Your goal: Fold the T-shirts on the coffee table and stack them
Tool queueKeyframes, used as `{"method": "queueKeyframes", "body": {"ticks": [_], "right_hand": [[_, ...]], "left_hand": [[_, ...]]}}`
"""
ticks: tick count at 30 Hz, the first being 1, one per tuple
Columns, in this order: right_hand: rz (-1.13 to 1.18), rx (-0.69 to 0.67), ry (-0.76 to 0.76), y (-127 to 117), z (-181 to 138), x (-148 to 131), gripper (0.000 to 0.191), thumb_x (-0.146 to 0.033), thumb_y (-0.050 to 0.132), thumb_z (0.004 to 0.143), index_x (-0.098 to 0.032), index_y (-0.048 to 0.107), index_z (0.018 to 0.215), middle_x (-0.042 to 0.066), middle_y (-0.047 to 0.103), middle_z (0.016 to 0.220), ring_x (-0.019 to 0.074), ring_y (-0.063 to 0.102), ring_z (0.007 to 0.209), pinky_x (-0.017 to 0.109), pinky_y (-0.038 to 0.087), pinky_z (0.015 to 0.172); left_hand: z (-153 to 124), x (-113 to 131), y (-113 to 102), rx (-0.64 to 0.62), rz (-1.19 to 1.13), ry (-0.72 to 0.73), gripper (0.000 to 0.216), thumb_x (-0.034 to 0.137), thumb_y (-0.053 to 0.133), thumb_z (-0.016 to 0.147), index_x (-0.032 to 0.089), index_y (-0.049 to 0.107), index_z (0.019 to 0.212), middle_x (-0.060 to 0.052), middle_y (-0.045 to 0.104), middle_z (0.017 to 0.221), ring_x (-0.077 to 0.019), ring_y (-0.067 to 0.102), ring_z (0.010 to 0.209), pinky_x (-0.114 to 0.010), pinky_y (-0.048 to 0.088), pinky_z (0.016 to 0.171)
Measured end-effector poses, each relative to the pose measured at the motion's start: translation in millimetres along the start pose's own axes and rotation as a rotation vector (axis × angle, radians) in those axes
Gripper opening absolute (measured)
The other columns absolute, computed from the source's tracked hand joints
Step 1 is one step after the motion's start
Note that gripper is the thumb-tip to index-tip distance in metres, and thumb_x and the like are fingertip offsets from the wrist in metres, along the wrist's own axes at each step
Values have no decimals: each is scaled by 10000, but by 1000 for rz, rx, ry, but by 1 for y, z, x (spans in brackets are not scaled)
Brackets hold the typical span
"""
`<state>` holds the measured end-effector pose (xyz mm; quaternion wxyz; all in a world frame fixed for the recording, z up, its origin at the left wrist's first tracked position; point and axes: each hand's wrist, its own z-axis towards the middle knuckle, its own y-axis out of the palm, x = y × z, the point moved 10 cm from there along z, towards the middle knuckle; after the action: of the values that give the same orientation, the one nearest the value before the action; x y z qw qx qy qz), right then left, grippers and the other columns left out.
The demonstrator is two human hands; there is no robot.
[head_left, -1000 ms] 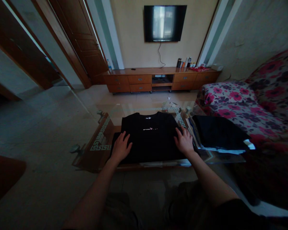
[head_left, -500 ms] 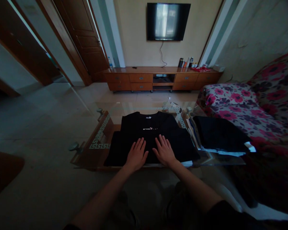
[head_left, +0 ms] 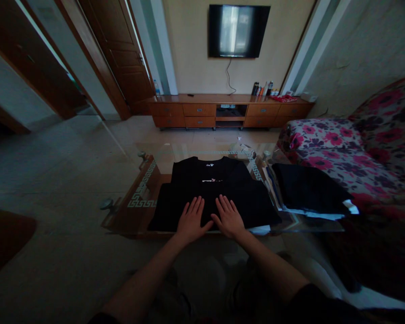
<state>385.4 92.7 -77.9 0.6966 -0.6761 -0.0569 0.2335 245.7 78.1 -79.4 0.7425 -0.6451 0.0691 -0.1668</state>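
A black T-shirt [head_left: 212,184] with a small white print lies spread flat on a glass coffee table [head_left: 145,180], neck away from me. My left hand [head_left: 191,220] rests flat on the shirt's near edge, fingers stretched out. Right beside it, thumbs almost touching, my right hand [head_left: 227,218] also lies flat and open on the cloth. Neither hand holds anything.
A stack of folded dark clothes [head_left: 307,191] sits on the table's right end. A flowered sofa [head_left: 357,144] stands at the right. A wooden TV cabinet [head_left: 229,110] and wall TV [head_left: 239,30] are at the far wall, wooden doors [head_left: 121,58] at the left.
Both hands slid from the shirt's outer sides to its middle near edge and now lie side by side. In the last half second they barely shifted.
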Motion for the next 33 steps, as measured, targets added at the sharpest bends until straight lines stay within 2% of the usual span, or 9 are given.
{"method": "queueKeyframes", "body": {"ticks": [9, 14, 18, 21, 23, 26, 28, 30, 33], "right_hand": [[-202, 52, 419, -24, -33, 160, 754, -613, 216, 1037, -186, 183, 1657, 79, 46, 1728, 264, 35, 1591, 487, 82, 1265], [-209, 59, 484, -27, -39, 185, 780, -611, 183, 1034, -149, 138, 1660, 101, 18, 1728, 269, 29, 1590, 485, 92, 1260], [-179, 61, 532, -23, -37, 181, 780, -589, 225, 1031, -125, 162, 1654, 132, 21, 1725, 291, 44, 1587, 497, 71, 1259], [-127, 87, 585, -22, -31, 164, 853, -609, 304, 1005, -40, 199, 1632, 203, 6, 1710, 345, 28, 1582, 520, 73, 1254], [-87, 121, 516, -20, -18, 132, 887, -627, 348, 989, -16, 224, 1620, 214, -9, 1706, 360, 8, 1580, 529, 82, 1254], [-20, 133, 214, -13, 11, 57, 778, -550, 350, 1018, -88, 236, 1634, 135, 26, 1720, 297, 32, 1589, 487, 111, 1266], [19, 108, 47, -7, 29, 14, 675, -468, 301, 1047, -136, 267, 1633, 83, 60, 1724, 254, 55, 1591, 454, 124, 1271], [37, 97, 3, -2, 45, -5, 624, -418, 249, 1063, -151, 298, 1626, 65, 97, 1721, 233, 78, 1589, 447, 116, 1274], [35, 66, 78, 4, 64, 0, 654, -472, 243, 1065, -125, 320, 1614, 91, 157, 1709, 247, 106, 1585, 470, 94, 1273]], "left_hand": [[-17, -106, -4, 7, 61, -208, 888, 708, 314, 957, 152, 207, 1642, -106, 144, 1716, -271, 106, 1589, -483, 166, 1268], [-17, -132, -7, 25, 86, -300, 868, 670, 335, 963, 144, 203, 1641, -126, 199, 1703, -278, 129, 1585, -496, 170, 1265], [-13, -129, -11, 11, 101, -332, 807, 606, 355, 976, 142, 250, 1628, -129, 215, 1699, -281, 129, 1585, -489, 155, 1270], [0, -104, -12, 8, 73, -303, 828, 604, 402, 957, 98, 304, 1604, -170, 243, 1685, -313, 131, 1582, -493, 151, 1272], [13, -69, -8, 7, 32, -208, 806, 595, 393, 963, 110, 318, 1602, -153, 251, 1686, -309, 138, 1581, -492, 161, 1272], [32, -17, 1, 13, -16, -99, 729, 525, 350, 994, 130, 320, 1605, -116, 253, 1692, -275, 171, 1577, -458, 173, 1275], [45, 3, 5, 20, -32, -70, 665, 440, 319, 1009, 141, 332, 1603, -97, 263, 1691, -250, 202, 1570, -443, 175, 1275], [58, 9, 6, 25, -43, -61, 628, 356, 307, 1007, 163, 338, 1604, -74, 285, 1685, -235, 232, 1561, -437, 179, 1273], [73, -5, 6, 4, -52, -109, 649, 391, 359, 993, 181, 339, 1607, -78, 304, 1678, -261, 240, 1557, -472, 184, 1267]]}}
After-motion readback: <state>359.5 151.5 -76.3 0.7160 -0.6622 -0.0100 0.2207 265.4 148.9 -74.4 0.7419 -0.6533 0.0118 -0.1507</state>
